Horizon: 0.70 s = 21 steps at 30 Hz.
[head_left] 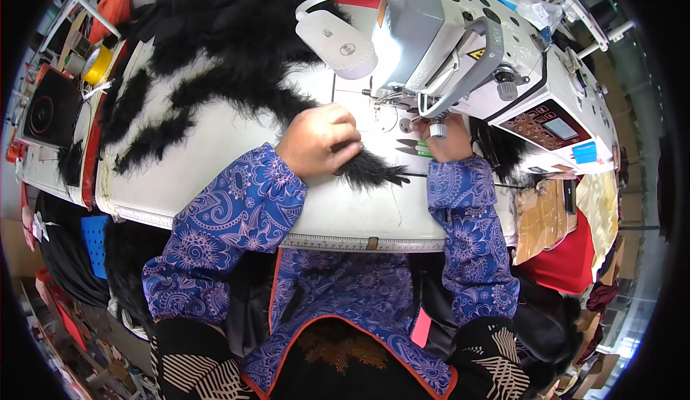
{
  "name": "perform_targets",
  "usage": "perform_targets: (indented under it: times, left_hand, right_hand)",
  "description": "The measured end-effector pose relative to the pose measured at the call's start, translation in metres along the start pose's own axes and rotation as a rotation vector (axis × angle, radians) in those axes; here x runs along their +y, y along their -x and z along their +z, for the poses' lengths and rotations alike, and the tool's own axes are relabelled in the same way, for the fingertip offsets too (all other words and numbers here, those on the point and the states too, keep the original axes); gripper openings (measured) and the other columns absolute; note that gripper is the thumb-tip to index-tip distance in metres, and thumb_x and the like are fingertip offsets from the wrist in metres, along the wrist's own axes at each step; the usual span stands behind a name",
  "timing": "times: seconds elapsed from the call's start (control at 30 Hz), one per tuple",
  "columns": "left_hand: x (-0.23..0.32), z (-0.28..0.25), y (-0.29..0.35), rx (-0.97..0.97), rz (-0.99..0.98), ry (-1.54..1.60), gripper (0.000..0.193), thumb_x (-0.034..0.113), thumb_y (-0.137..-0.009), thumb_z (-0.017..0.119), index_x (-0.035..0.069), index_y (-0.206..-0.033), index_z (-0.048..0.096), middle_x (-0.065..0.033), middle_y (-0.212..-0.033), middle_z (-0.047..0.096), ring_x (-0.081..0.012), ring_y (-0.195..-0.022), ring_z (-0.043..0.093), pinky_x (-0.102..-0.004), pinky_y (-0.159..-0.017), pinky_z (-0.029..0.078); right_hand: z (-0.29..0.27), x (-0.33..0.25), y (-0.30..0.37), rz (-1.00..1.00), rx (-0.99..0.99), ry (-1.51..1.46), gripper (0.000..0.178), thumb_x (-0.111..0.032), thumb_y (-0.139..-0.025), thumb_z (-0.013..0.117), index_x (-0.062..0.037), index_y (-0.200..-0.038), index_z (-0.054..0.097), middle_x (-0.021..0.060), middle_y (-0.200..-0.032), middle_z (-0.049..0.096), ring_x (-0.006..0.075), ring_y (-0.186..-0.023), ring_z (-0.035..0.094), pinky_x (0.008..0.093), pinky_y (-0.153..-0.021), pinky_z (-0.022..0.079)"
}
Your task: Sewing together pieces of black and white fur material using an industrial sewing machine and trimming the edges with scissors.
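My left hand (320,140) is closed round a strip of black fur (370,168) on the white sewing table. The strip's loose end sticks out past my fingers toward the right. Beside the needle area of the white sewing machine (431,40) is my right hand (451,141). Its fingers are partly hidden behind a knob of the machine, so what they hold, if anything, does not show. Green-handled thread snips (417,148) lie by this hand's fingers. A bright lamp lights the needle area.
More black fur (237,62) spreads over the table's back left. A tape measure (359,242) runs along its front edge. The machine's control panel (550,127) stands at right, near brown packaging (543,213) and red cloth (568,256). A yellow tape roll (97,64) sits far left.
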State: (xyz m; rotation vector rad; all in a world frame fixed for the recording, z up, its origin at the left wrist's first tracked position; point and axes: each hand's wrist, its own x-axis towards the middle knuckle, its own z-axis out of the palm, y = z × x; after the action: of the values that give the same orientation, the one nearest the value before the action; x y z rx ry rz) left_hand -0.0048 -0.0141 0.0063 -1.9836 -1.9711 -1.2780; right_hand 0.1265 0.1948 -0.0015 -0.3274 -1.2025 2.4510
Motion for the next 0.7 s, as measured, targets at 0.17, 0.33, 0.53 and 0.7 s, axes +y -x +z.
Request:
perform_targets:
  times: [0.17, 0.33, 0.53, 0.7]
  left_hand:
    - [0.000, 0.005, -0.001, -0.007, -0.015, -0.033, 0.010, 0.005, -0.069, 0.072, 0.002, -0.077, 0.065, -0.0086, -0.079, 0.062, -0.0245, -0.073, 0.060, -0.0333, -0.065, 0.051]
    - [-0.003, 0.006, -0.002, -0.009, -0.054, -0.001, 0.008, 0.004, -0.070, 0.071, 0.002, -0.075, 0.065, -0.0085, -0.078, 0.062, -0.0244, -0.074, 0.060, -0.0334, -0.066, 0.050]
    - [-0.004, 0.007, -0.003, 0.018, -0.077, 0.018, 0.009, 0.004, -0.070, 0.071, 0.002, -0.075, 0.065, -0.0088, -0.078, 0.061, -0.0247, -0.074, 0.060, -0.0331, -0.067, 0.050]
    - [-0.003, 0.007, -0.004, 0.056, -0.173, 0.043, 0.010, 0.003, -0.072, 0.071, 0.001, -0.080, 0.066, -0.0097, -0.080, 0.062, -0.0246, -0.075, 0.061, -0.0321, -0.068, 0.050]
  right_hand:
    - [0.023, 0.010, 0.005, -0.215, 0.095, 1.009, 0.013, -0.008, -0.078, 0.069, -0.0008, -0.089, 0.064, 0.0035, -0.082, 0.063, 0.0092, -0.072, 0.057, 0.0242, -0.062, 0.047]
    - [0.025, 0.025, -0.007, -0.197, 0.046, 1.068, 0.022, -0.016, -0.072, 0.075, 0.0001, -0.083, 0.065, 0.0043, -0.071, 0.065, 0.0138, -0.065, 0.059, 0.0293, -0.062, 0.047]
    - [0.017, 0.025, -0.009, -0.256, 0.088, 1.180, 0.015, -0.013, -0.076, 0.071, -0.0008, -0.081, 0.065, 0.0024, -0.073, 0.064, 0.0116, -0.067, 0.059, 0.0277, -0.063, 0.047]
    - [0.022, 0.017, 0.002, -0.189, 0.126, 1.244, 0.009, -0.007, -0.078, 0.068, -0.0004, -0.084, 0.066, 0.0006, -0.076, 0.064, 0.0080, -0.068, 0.057, 0.0247, -0.063, 0.047]
